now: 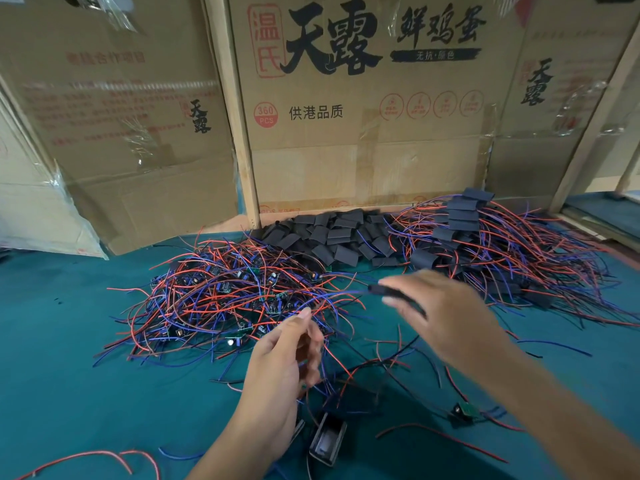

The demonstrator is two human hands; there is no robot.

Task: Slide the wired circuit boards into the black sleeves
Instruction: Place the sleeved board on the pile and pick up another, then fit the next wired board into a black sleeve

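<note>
My right hand point(446, 313) is blurred in the middle of the table and grips a black sleeve point(391, 293) with blue and red wires trailing from its left end. My left hand point(280, 372) sits lower, fingers curled around a small green board with red and blue wires. A tangled heap of wired circuit boards point(228, 299) lies to the left. Loose empty black sleeves point(332, 237) are piled at the back. Sleeved boards with wires point(491, 244) form a heap at the back right.
The table has a teal cloth point(69, 375). Cardboard boxes point(363, 98) wall off the back. An open black sleeve point(327, 441) and a single wired board point(464, 412) lie near me, with stray wires around them.
</note>
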